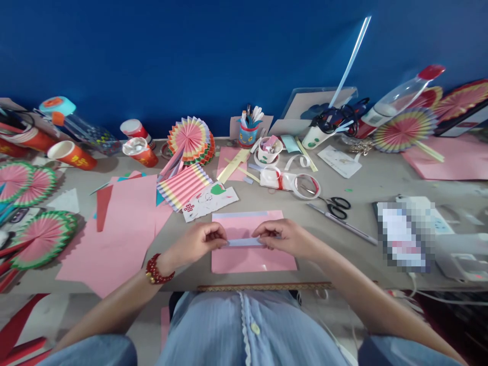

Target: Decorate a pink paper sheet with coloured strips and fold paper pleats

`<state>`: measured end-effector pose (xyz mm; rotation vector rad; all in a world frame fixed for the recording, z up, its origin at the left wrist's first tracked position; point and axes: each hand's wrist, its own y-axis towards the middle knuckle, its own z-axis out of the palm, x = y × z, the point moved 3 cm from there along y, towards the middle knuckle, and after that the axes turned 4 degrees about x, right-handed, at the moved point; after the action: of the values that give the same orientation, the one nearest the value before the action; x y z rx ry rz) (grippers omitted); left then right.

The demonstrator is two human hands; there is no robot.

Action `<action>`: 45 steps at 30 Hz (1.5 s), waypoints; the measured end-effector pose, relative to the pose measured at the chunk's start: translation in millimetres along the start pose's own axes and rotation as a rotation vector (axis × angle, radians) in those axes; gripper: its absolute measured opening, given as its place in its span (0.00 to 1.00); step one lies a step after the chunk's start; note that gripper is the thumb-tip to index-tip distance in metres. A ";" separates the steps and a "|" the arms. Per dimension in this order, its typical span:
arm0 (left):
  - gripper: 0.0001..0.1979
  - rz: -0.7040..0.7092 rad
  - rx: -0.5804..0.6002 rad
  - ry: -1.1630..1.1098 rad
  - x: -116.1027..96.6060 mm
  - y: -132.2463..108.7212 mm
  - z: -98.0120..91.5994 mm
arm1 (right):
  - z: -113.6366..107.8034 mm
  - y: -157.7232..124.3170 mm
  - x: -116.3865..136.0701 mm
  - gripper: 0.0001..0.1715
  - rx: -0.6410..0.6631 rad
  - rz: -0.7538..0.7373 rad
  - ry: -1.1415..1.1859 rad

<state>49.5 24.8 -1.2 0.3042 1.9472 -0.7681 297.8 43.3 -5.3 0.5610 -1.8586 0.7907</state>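
A pink paper sheet (251, 256) with a pale blue top edge lies on the table in front of me. Across its middle runs a narrow pale blue folded strip (244, 242). My left hand (200, 243) pinches the strip's left end, fingers closed, a red bead bracelet on the wrist. My right hand (284, 237) pinches the strip's right end, fingers closed as well. Both hands rest just above the pink sheet.
Loose pink sheets (122, 229) lie to the left beside a pleated striped paper (183, 185) and round paper fans (41, 239). Scissors (335, 206), a tape roll (307, 185), paper cups (72, 154) and a pen holder (247, 133) stand farther back. A blurred item (404, 236) sits right.
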 end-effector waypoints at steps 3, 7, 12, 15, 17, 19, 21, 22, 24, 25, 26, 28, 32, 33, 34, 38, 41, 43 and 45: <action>0.11 -0.005 0.001 0.049 0.4 -5.6 3.7 | 3.3 -4.0 4.4 0.08 -0.015 0.027 -0.112; 0.12 0.013 -0.054 0.180 -0.8 -14.5 7.3 | 9.6 -10.4 5.0 0.06 -0.044 0.050 -0.221; 0.12 0.092 -0.063 0.293 -0.2 -24.1 14.8 | 16.6 -18.4 5.2 0.07 -0.048 0.018 -0.271; 0.10 0.115 -0.052 0.368 1.6 -27.7 18.4 | 19.2 -20.7 5.1 0.08 -0.039 -0.025 -0.317; 0.09 0.122 -0.038 0.400 3.5 -29.4 20.4 | 21.1 -20.7 2.5 0.08 -0.031 -0.044 -0.349; 0.09 0.122 -0.023 0.418 5.8 -29.9 21.8 | 22.8 -19.7 -1.7 0.08 -0.031 -0.052 -0.377; 0.09 0.116 -0.016 0.421 8.2 -28.3 22.0 | 23.7 -17.6 -6.0 0.09 -0.042 -0.055 -0.401; 0.09 0.109 -0.024 0.417 9.0 -26.6 21.0 | 23.6 -16.2 -7.6 0.09 -0.051 -0.057 -0.412; 0.09 0.096 -0.061 0.413 9.4 -21.1 17.3 | 21.7 -12.6 -9.1 0.10 -0.074 -0.058 -0.431; 0.09 0.094 -0.082 0.420 8.9 -17.8 15.0 | 20.0 -10.5 -9.0 0.10 -0.086 -0.055 -0.436; 0.09 0.094 -0.099 0.437 8.0 -14.3 12.8 | 17.8 -8.2 -8.5 0.10 -0.097 -0.051 -0.440; 0.10 0.102 -0.113 0.495 5.7 -8.0 9.8 | 12.9 -3.9 -7.0 0.10 -0.116 -0.038 -0.444; 0.09 0.107 -0.122 0.580 4.1 -3.0 8.9 | 6.3 2.8 -5.9 0.11 -0.139 -0.031 -0.443; 0.09 0.101 -0.131 0.584 4.7 -3.1 8.7 | 5.9 4.3 -6.4 0.11 -0.139 -0.039 -0.441; 0.09 0.094 -0.144 0.585 5.6 -3.5 8.0 | 5.9 5.9 -7.2 0.11 -0.138 -0.049 -0.440; 0.09 0.061 -0.176 0.555 8.9 -3.1 0.4 | 5.8 13.7 -9.9 0.11 -0.140 -0.086 -0.435; 0.09 0.047 -0.149 0.505 8.2 -1.5 -7.6 | 3.8 17.7 -9.3 0.10 -0.157 -0.095 -0.446; 0.09 0.072 -0.125 0.482 5.5 -2.0 -11.4 | 2.4 17.4 -6.8 0.09 -0.169 -0.103 -0.467; 0.09 0.111 -0.104 0.472 2.5 -4.1 -12.7 | 2.1 14.6 -3.3 0.07 -0.174 -0.117 -0.489</action>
<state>37.2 29.4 2.3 0.5648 2.3789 -0.5516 287.9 51.8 -12.9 0.7935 -2.2872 0.4297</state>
